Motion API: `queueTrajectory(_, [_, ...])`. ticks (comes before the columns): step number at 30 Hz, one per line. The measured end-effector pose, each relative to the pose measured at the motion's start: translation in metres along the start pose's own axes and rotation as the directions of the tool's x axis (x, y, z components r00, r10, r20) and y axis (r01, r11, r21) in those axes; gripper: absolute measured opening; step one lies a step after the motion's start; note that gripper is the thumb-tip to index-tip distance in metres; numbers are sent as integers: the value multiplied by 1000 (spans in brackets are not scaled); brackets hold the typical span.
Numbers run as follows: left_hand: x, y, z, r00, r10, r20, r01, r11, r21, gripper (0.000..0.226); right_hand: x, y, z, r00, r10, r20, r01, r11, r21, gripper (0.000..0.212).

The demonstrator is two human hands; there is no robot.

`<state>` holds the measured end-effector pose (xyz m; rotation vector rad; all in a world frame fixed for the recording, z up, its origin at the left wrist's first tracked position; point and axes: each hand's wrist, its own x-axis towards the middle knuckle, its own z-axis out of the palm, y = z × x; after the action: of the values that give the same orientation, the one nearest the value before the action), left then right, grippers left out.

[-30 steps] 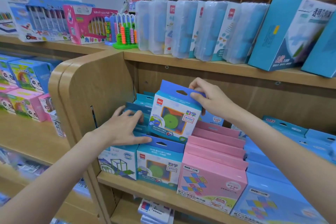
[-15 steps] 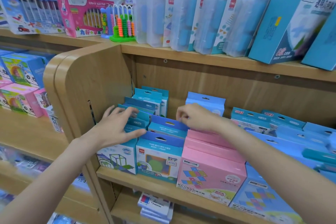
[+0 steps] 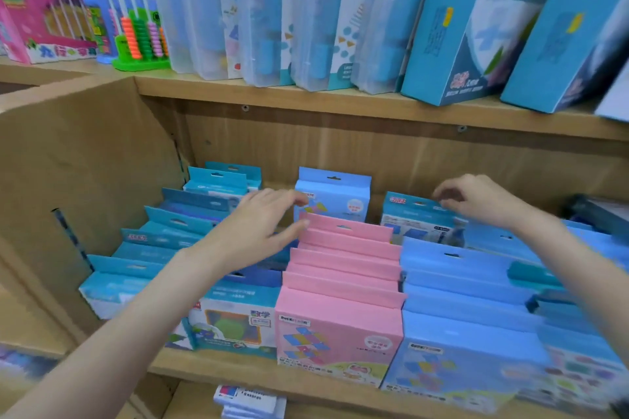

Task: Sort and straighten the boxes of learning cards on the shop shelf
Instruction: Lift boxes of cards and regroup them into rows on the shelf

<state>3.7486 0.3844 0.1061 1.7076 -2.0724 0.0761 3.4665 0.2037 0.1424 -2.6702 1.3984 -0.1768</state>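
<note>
The shelf (image 3: pixel 340 102) looks like pale wood-grain board with a smooth, matt face, small metal screw heads (image 3: pixel 245 108) set in its back panel. The pink boxes (image 3: pixel 340 326) and light blue boxes (image 3: pixel 459 350) appear to be thin card with a slight sheen; the teal boxes (image 3: pixel 143 248) look the same. On the upper shelf, the clear cases (image 3: pixel 306 27) are frosted, translucent plastic, the abacus (image 3: pixel 141 34) is glossy coloured plastic, and the big blue cartons (image 3: pixel 469 27) are smooth printed card.
</note>
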Motion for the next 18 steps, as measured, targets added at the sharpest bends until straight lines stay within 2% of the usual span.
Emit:
queueTrajectory(4, [23, 12, 18, 994, 62, 88, -61, 998, -17, 59, 13, 13, 21, 1000, -5, 19, 6, 997, -75, 50])
queueTrajectory(7, [28, 17, 26, 992, 75, 103, -74, 997, -17, 60, 22, 10, 24, 999, -5, 49, 16, 975, -224, 25])
queueTrajectory(9, [29, 19, 28, 994, 59, 92, -55, 997, -49, 61, 20, 11, 26, 999, -27, 32, 35, 965, -262, 16])
queueTrajectory(11, [30, 19, 29, 995, 35, 95, -29, 998, -62, 60, 15, 12, 24, 997, -36, -66, 26, 989, -145, 17])
queueTrajectory(14, [28, 16, 30, 994, -4, 113, 13, 997, -78, 58, 5, 14, 5, 947, -54, -316, 63, 998, 20, 16])
queueTrajectory(18, [26, 15, 29, 995, -30, 97, 39, 995, -91, 54, -13, 19, -16, 902, -75, -424, 209, 937, 280, 8])
